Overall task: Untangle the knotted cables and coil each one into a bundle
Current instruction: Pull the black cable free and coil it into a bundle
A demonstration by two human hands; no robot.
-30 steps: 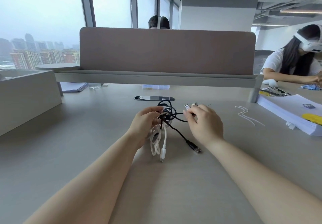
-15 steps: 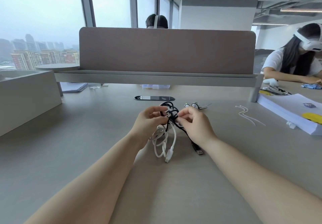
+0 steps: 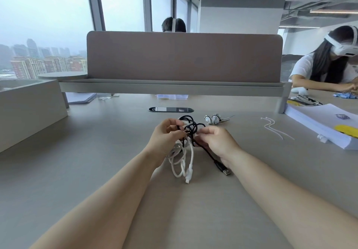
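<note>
Both hands pinch the knot point(image 3: 188, 129) – left fingers point(image 3: 175, 127), right fingers point(image 3: 203, 131) – still untangling; next, pull a black loop free.

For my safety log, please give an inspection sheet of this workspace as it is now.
Surface: grey desk, mostly bare.
Job's things: black cable and white cable, knotted together.
Clutter: zip ties, paper stack, small striped bundle.
Grippers: left hand and right hand both pinch the knot.
Cables: plugs hang loose toward the desk.
Surroundings: divider panel, windows, two other people seated.
</note>
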